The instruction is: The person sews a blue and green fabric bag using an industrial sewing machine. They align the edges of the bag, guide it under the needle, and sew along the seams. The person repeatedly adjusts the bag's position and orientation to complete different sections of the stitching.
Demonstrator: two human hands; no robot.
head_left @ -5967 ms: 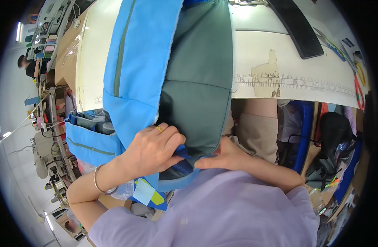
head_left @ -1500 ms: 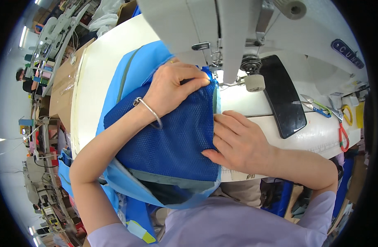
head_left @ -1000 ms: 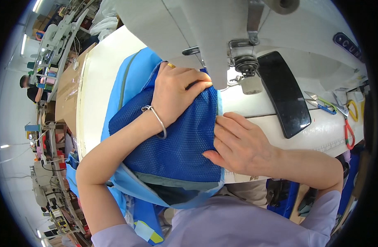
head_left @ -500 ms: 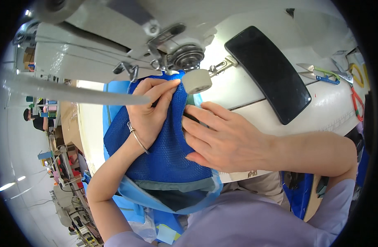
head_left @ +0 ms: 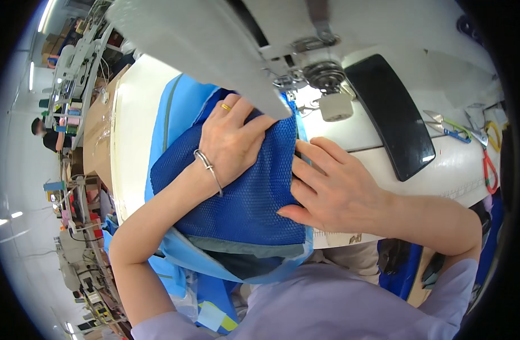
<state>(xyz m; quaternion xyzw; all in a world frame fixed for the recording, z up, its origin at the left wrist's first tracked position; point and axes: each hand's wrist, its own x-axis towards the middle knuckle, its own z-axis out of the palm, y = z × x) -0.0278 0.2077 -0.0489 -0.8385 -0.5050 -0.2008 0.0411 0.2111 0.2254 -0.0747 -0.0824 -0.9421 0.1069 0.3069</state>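
A blue mesh panel (head_left: 231, 215), joined to light blue fabric (head_left: 165, 113) with grey trim (head_left: 243, 247), lies under the head of a sewing machine (head_left: 322, 76). My left hand (head_left: 231, 141), wearing a ring and a bracelet, is closed on the mesh left of the needle area; the machine's white arm hides part of its fingertips. At the mesh's right edge rests my right hand (head_left: 339, 187), palm down with fingers spread and the thumb on the mesh. A pale roller (head_left: 335, 107) sits just beyond the right fingertips. The stitching point itself is mostly hidden.
A black phone (head_left: 391, 119) lies on the white machine table (head_left: 367, 161). Farther right are thread snips (head_left: 449, 127) and red-handled scissors (head_left: 489, 173). Cardboard (head_left: 98, 136) borders the table's left side. Beyond it are shelves, other machines and a person (head_left: 47, 136).
My left hand has shifted from a pinch beside the roller to a grip farther left, knuckles up. The mesh lies flatter. The whole view has turned, with the machine appearing farther right.
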